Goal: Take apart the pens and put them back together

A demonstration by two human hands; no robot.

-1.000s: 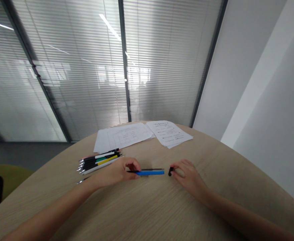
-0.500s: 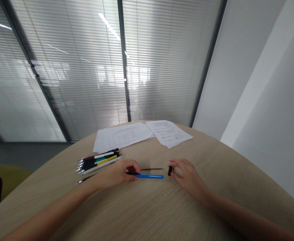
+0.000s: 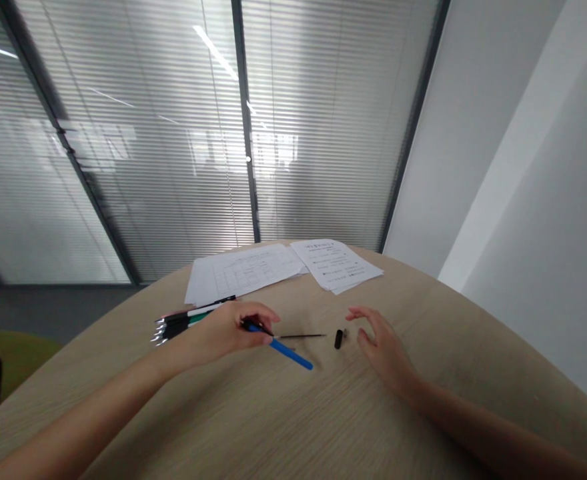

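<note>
My left hand (image 3: 236, 327) is closed around a blue pen barrel (image 3: 291, 353) with a black end, which slants down to the right just over the table. Fingers apart and holding nothing, my right hand (image 3: 386, 350) hovers at the right. Close to its fingertips lies a short black tube-like pen part (image 3: 339, 339), with a tiny metallic piece (image 3: 345, 332) beside it. A thin dark pen refill (image 3: 303, 336) rests on the table behind the blue barrel, its left end near my left fingers.
Several pens (image 3: 176, 327) with silver tips lie in a bundle at the left, partly covered by my left hand and forearm. Printed sheets (image 3: 243, 270) and more papers (image 3: 336, 263) lie at the far side of the round wooden table (image 3: 293, 427). A green chair (image 3: 21, 353) stands at the left.
My right hand has let go of the black pen part and drawn back to the right, its fingers spreading. My left hand has shifted slightly left and up, tilting the blue barrel's free end downward.
</note>
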